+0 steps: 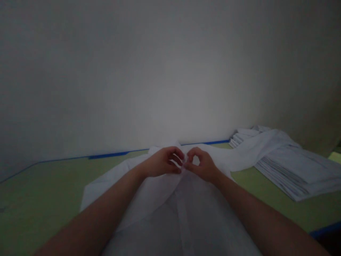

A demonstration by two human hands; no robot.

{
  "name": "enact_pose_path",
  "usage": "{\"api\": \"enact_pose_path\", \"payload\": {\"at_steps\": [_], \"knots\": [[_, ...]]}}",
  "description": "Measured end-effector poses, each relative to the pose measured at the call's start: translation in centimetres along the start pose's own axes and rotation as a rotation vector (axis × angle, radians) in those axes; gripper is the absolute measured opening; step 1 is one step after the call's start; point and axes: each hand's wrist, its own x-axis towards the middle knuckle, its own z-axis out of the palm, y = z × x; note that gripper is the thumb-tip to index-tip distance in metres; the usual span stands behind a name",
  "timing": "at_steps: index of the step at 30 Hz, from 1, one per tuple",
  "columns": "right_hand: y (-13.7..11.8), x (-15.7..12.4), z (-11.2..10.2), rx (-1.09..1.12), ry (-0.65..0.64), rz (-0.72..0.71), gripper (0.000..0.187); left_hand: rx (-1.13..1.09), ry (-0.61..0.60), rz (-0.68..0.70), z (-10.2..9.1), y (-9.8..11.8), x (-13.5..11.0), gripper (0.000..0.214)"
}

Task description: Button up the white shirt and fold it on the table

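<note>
A white shirt (170, 209) lies spread flat on a green table (48, 192), its front placket running toward me. My left hand (163, 161) and my right hand (201, 165) meet near the shirt's collar end. Both pinch the fabric with curled fingers, fingertips almost touching each other. What sits between the fingertips is too small and dim to make out. One sleeve (247, 153) stretches off to the right.
A stack of folded white garments (290, 167) sits at the right, partly under the sleeve. A plain wall (160, 71) rises behind the table, with blue tape (112, 155) along its foot and at the near right table edge. The scene is dim.
</note>
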Motion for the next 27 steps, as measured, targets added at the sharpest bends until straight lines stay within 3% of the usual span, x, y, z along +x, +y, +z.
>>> {"api": "enact_pose_path", "payload": {"at_steps": [3, 6, 8, 10, 13, 16, 17, 21, 24, 27], "knots": [[-0.2, 0.5, -1.6, -0.002, -0.125, 0.040, 0.033, -0.039, -0.108, -0.032, 0.5, 0.2, -0.3, 0.058], [-1.3, 1.3, -4.0, -0.187, -0.507, 0.054, 0.049, 0.060, -0.157, -0.008, 0.9, 0.6, -0.5, 0.067], [-2.0, 1.6, -5.6, -0.338, -0.747, 0.076, 0.042, 0.249, -0.146, -0.023, 1.1, 1.0, -0.7, 0.065], [-2.4, 1.6, -6.8, -0.527, -0.853, 0.118, 0.030, 0.467, -0.106, -0.021, 1.4, 1.4, -0.8, 0.052], [-2.7, 0.5, -7.5, -0.758, -0.827, 0.090, 0.027, 0.651, -0.076, 0.056, 2.0, 1.8, -0.9, 0.036], [-2.8, -1.4, -6.8, -0.758, -0.720, -0.047, 0.066, 0.687, -0.092, 0.097, 2.9, 1.6, -0.7, 0.041], [-2.7, -2.0, -6.4, -0.755, -0.685, -0.071, 0.068, 0.693, -0.097, 0.099, 3.2, 1.3, -0.6, 0.044], [-1.5, -3.4, -5.2, -0.875, -0.672, -0.061, 0.024, 0.735, -0.103, 0.067, 4.2, 0.0, -0.4, 0.070], [-0.3, -3.8, -6.3, -0.988, -0.737, -0.066, 0.019, 0.782, -0.107, 0.031, 4.7, -1.0, -1.2, 0.095], [1.1, -4.0, -10.1, -1.037, -0.700, -0.018, 0.023, 0.840, -0.123, 0.062, 4.9, -1.8, -2.8, 0.096]]}}
